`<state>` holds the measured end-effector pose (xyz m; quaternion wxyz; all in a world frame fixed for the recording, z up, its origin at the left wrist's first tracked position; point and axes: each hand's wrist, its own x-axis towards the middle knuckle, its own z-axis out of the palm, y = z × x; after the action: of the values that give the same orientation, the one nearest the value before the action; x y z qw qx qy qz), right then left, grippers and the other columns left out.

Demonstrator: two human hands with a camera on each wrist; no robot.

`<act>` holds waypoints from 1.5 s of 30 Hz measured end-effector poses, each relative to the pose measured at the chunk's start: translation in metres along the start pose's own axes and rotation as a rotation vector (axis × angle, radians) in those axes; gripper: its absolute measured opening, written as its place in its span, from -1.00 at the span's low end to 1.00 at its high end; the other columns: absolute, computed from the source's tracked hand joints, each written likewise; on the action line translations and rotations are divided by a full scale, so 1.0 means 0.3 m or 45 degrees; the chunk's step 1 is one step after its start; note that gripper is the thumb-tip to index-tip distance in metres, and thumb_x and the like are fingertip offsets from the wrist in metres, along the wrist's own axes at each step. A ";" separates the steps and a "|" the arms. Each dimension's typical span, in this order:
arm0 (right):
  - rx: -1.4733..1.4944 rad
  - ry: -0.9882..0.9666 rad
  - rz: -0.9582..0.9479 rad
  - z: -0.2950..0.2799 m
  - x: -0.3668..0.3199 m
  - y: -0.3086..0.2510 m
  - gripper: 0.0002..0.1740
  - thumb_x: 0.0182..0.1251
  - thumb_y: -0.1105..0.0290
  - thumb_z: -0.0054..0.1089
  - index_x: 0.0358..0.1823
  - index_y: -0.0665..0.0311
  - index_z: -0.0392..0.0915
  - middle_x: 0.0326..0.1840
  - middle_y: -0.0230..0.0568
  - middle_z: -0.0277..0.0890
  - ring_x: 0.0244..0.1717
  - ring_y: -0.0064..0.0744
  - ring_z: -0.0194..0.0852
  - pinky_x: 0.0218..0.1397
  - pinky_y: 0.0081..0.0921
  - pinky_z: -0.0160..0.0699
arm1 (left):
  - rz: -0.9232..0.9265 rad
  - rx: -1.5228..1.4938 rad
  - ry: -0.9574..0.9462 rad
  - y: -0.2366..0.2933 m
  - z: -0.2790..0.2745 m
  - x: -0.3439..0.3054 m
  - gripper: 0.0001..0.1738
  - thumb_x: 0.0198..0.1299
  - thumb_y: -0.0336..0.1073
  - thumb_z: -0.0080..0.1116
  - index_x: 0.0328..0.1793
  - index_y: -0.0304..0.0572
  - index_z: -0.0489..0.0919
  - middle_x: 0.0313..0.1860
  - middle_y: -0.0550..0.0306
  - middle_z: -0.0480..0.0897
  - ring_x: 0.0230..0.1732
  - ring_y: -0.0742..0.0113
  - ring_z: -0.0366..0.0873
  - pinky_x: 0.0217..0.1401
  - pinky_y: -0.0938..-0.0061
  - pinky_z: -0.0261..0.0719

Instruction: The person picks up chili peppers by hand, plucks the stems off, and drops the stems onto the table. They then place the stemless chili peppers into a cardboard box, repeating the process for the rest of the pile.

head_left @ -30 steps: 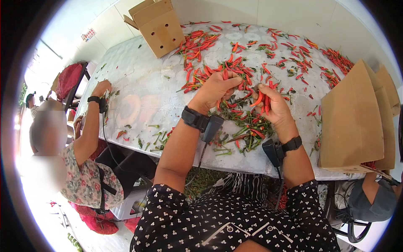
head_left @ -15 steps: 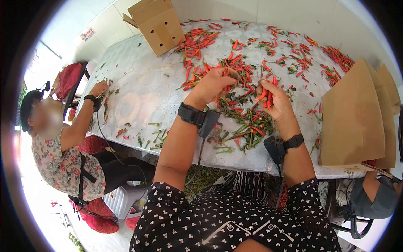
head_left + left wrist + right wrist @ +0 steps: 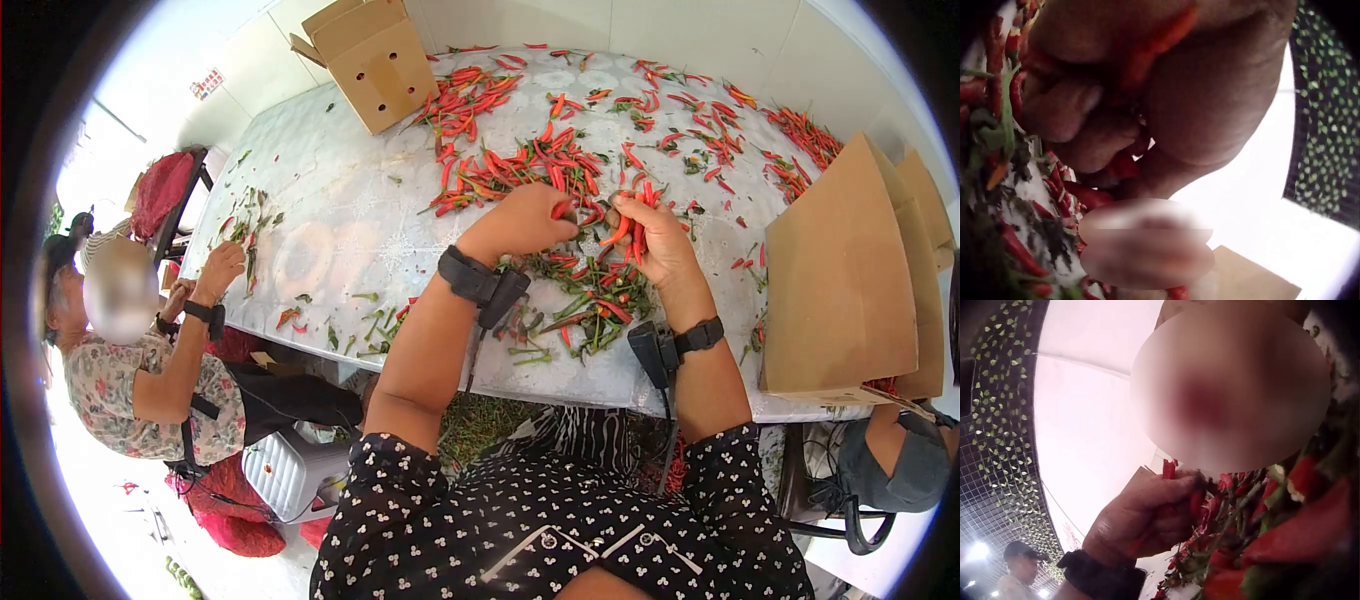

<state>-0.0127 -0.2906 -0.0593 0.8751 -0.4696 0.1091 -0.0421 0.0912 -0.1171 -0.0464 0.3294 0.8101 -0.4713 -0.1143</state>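
My left hand (image 3: pixel 520 222) hovers over the chili heap with its fingers curled round red chilies. One red chili (image 3: pixel 1159 47) lies across its palm in the left wrist view, and a red tip (image 3: pixel 1169 469) pokes out above the thumb in the right wrist view. To the right, my right hand (image 3: pixel 662 245) grips several red chilies (image 3: pixel 640 232), their ends fanning out past the thumb. Below both hands spreads a pile of green stems and chilies (image 3: pixel 605 300). Most of the right hand is blurred in its own wrist view.
A red chili heap (image 3: pixel 545 165) lies just beyond the hands on the table (image 3: pixel 340 180). One cardboard box (image 3: pixel 380 80) stands at the back, another box (image 3: pixel 840 280) at the right. Another person (image 3: pixel 150 370) works at the left edge; loose stems (image 3: pixel 375 330) lie in front.
My left hand has turned over and come slightly nearer and lower, closer to the right hand. The right hand stays in place with its chilies. The person at the left has moved.
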 end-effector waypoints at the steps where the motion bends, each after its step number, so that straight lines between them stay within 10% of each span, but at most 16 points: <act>1: -0.047 0.018 0.015 0.009 -0.008 -0.004 -0.87 0.13 0.40 0.23 -0.36 0.29 0.51 -0.52 -0.33 0.49 -0.59 -0.61 0.39 -0.59 -0.70 0.30 | 0.000 0.001 0.001 0.001 -0.002 0.000 -0.75 -0.13 -0.22 0.21 -0.41 -0.28 0.57 -0.51 -0.01 0.58 -0.52 0.07 0.52 -0.41 0.31 0.45; 6: -0.134 -0.006 0.027 0.043 -0.028 -0.001 -0.84 0.09 0.48 0.25 -0.31 0.35 0.51 -0.47 -0.34 0.48 -0.53 -0.61 0.42 -0.52 -0.68 0.39 | -0.365 -1.367 -0.044 0.043 -0.038 -0.003 -0.91 0.11 -0.38 0.04 -0.26 -0.20 0.49 -0.59 0.37 0.39 -0.67 0.65 0.20 -0.68 0.67 0.12; 19: -0.700 0.115 -0.274 0.052 -0.016 0.024 -0.84 0.04 0.43 0.29 -0.36 0.34 0.56 -0.58 -0.53 0.40 -0.53 -0.75 0.28 -0.51 -0.70 0.23 | -0.291 -1.253 0.068 0.097 0.002 0.001 -0.89 0.15 -0.33 0.07 -0.29 -0.20 0.48 -0.58 0.38 0.38 -0.63 0.68 0.21 -0.65 0.67 0.12; 25: -1.116 0.116 -0.450 0.055 -0.021 0.021 -0.75 0.03 0.38 0.29 -0.29 0.39 0.56 -0.51 -0.38 0.51 -0.49 -0.64 0.35 -0.39 -0.59 0.38 | -0.187 -0.626 0.210 0.085 0.005 0.002 -0.83 0.17 -0.29 0.05 -0.36 -0.26 0.52 -0.64 0.39 0.39 -0.61 0.66 0.20 -0.59 0.61 0.17; 35: -1.078 0.006 -0.632 0.060 -0.034 0.013 -0.74 0.10 0.39 0.24 -0.21 0.40 0.55 -0.42 -0.31 0.53 -0.40 -0.65 0.41 -0.30 -0.62 0.43 | -0.329 -1.616 -0.078 0.045 -0.003 0.006 -0.84 0.23 -0.26 0.04 -0.36 -0.13 0.43 -0.65 0.39 0.31 -0.73 0.64 0.14 -0.72 0.66 0.01; 40: -0.480 0.124 -0.450 0.048 -0.050 -0.058 -0.72 0.19 0.35 0.18 -0.14 0.39 0.50 -0.49 -0.42 0.43 -0.48 -0.72 0.31 -0.41 -0.71 0.34 | -0.351 -1.718 0.033 -0.020 0.004 0.027 -0.79 0.27 -0.21 0.01 -0.38 -0.10 0.38 -0.58 0.34 0.35 -0.72 0.62 0.12 -0.73 0.67 0.00; 45: -1.047 0.473 -0.668 0.096 -0.216 -0.283 -0.69 0.13 0.23 0.23 -0.16 0.25 0.54 -0.53 -0.49 0.34 -0.54 -0.72 0.23 -0.46 -0.72 0.26 | -0.458 -1.956 0.172 -0.018 -0.002 0.033 -0.72 0.34 -0.10 -0.14 -0.38 -0.05 0.35 -0.60 0.32 0.30 -0.67 0.55 0.16 -0.72 0.67 0.04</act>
<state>-0.0666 -0.3028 0.0364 0.5443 -0.7706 0.1488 -0.2965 0.1005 -0.1233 -0.0481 0.8009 0.4249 -0.1013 -0.4097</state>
